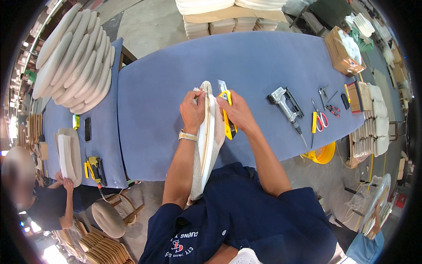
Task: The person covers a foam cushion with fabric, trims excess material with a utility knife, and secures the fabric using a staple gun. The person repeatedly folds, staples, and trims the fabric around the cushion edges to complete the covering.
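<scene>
A long padded seat panel (218, 136), with beige fabric, white foam and a wood-coloured inner edge, stands on its side between my hands. Its lower end rests near my waist, against my shirt. At the panel's upper end, my left hand (192, 112) pinches the fabric edge, fingers closed. My right hand (241, 111) is wrapped round a yellow utility knife (228, 125) beside the panel's right side. The blade of the knife points up and away from me. Whether some right fingertips also touch the fabric is hidden.
The blue padded table (167, 66) carries a staple gun (285, 105), red-handled scissors (322, 122), pliers (334, 110) and a cardboard box (340, 53) to my right. Covered cushions (74, 61) are stacked at left. Below them, a co-worker's hands (66, 181) touch another panel. A yellow bucket (326, 154) stands below the right edge.
</scene>
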Tool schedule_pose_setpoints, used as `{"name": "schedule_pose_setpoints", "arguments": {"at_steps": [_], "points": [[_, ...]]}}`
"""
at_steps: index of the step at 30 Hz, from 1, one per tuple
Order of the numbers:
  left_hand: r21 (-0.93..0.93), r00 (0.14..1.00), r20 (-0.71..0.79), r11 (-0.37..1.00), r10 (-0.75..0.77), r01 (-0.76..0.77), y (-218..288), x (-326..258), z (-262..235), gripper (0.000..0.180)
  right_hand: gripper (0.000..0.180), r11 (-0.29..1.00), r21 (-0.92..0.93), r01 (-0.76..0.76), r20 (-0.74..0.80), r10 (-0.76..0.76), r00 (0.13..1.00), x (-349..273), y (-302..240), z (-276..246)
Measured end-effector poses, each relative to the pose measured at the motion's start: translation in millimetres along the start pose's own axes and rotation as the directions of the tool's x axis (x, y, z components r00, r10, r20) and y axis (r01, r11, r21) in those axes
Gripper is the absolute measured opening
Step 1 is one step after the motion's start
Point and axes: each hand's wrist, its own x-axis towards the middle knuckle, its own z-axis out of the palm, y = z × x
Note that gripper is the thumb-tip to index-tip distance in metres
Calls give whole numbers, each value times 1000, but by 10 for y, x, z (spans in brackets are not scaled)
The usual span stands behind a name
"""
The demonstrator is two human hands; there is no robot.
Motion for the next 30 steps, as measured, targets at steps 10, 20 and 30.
{"name": "schedule_pose_setpoints", "arguments": {"at_steps": [10, 20, 30], "points": [[14, 998, 3, 998, -68, 68, -61, 3, 45, 19, 25, 984, 13, -178, 107, 176, 979, 121, -212, 186], [-28, 999, 2, 999, -37, 37, -126, -13, 95, 19, 32, 966, -192, -171, 101, 192, 976, 164, -287, 205], [-97, 994, 19, 990, -104, 105, -50, -34, 125, 17, 36, 965, -208, -158, 71, 176, 982, 186, -271, 225]]}}
